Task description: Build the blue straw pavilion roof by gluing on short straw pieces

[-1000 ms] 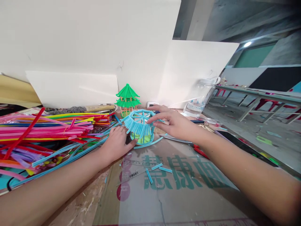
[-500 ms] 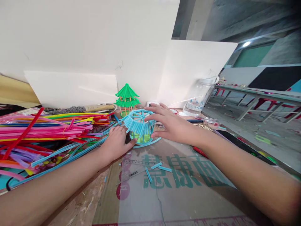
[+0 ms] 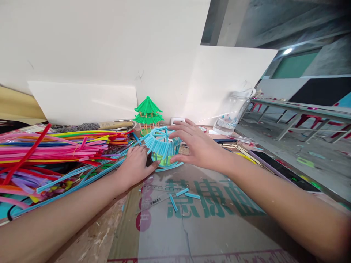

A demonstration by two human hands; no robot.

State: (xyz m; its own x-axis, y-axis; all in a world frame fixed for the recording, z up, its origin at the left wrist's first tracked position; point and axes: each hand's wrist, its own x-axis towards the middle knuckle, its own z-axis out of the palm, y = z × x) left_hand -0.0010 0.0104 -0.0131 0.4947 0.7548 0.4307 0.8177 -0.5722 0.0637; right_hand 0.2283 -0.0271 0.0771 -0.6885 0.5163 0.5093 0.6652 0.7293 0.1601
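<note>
Blue model (image 3: 162, 146) is standing at centre, near side of the green-roofed model (image 3: 148, 109). Right hand (image 3: 196, 146) is spreading at its right, thumb sitting lower than 1 s ago. Left hand (image 3: 137, 162) is staying at left; whether pinching, cannot tell.

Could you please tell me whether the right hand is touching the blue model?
Cannot tell. In the head view, the right hand overlaps the right side of the blue model, but neither contact nor a gap shows plainly.
</note>
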